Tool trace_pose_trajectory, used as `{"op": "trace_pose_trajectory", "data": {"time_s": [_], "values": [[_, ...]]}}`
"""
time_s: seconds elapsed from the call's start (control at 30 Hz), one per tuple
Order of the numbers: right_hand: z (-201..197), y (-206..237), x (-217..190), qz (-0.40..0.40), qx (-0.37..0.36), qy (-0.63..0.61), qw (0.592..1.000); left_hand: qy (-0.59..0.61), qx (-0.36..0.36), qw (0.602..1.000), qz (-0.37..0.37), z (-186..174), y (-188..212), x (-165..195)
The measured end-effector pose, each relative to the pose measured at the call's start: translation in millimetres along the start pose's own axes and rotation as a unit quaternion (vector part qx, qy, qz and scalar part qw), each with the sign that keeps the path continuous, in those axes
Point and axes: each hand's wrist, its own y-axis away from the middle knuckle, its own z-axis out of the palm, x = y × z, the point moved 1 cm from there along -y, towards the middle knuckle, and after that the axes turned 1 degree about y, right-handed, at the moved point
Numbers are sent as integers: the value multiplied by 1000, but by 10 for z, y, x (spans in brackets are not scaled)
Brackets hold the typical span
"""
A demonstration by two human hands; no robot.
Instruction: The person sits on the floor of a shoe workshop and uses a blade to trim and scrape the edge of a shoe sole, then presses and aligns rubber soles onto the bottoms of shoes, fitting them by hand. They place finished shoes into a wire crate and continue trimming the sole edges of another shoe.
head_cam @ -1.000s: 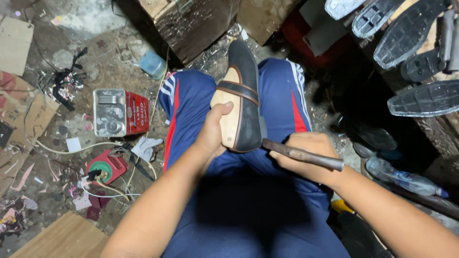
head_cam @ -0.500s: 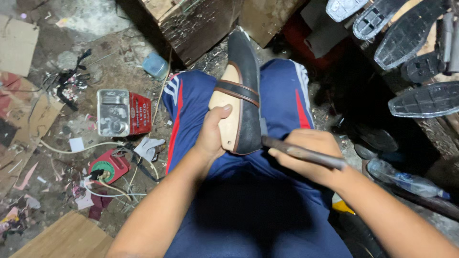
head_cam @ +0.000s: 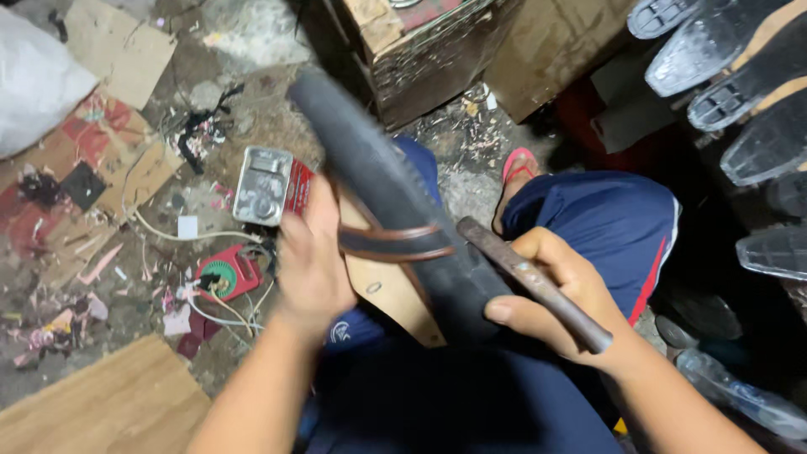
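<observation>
Up close, over a lap in blue track trousers (head_cam: 588,227), a seated person works a dark flat shoe (head_cam: 395,210) between two bare hands. Nearest the camera, the right hand (head_cam: 551,298) has its fingers (head_cam: 538,252) curled tight around the handle of a worn metal tool (head_cam: 534,282), thumb pressed against the shoe's dark sole edge; the tool's shaft lies slantwise across the palm, its near end jutting past the wrist, a grip that seems meant to keep it ready while the thumb steadies the work. Just left of those fingers, the left hand (head_cam: 311,265) is blurred, and it cannot be told how far its fingers are closed, though it appears to cup the shoe from the side where the tan insole (head_cam: 391,294) and a brown strap (head_cam: 395,244) show. Tilted this way, the shoe points away from the body with its heel end between the two hands. Beyond the left fingers, on the littered ground, lie a red plastic reel (head_cam: 227,273), a small silver and red device (head_cam: 269,185), white cord and scraps of cardboard (head_cam: 118,50). Farther off stands a battered wooden box (head_cam: 420,46), and past the right fingers a row of dark shoe soles (head_cam: 731,76) lines the upper corner.
</observation>
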Motion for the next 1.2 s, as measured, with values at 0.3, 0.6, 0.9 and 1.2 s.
{"op": "trace_pose_trajectory", "data": {"time_s": [0.3, 0.6, 0.9, 1.2], "values": [[269, -6, 61, -168, -18, 200, 965, -363, 216, 906, -36, -843, -460, -207], [300, -86, 405, -289, 5, 269, 919, -221, 305, 923, -79, -1068, -399, -235], [608, -544, 486, -340, 34, 344, 875, -313, 314, 894, -68, -1116, -506, -146], [493, -362, 310, -261, -34, 414, 872, -302, 323, 892, -95, -1172, -541, -180]]}}
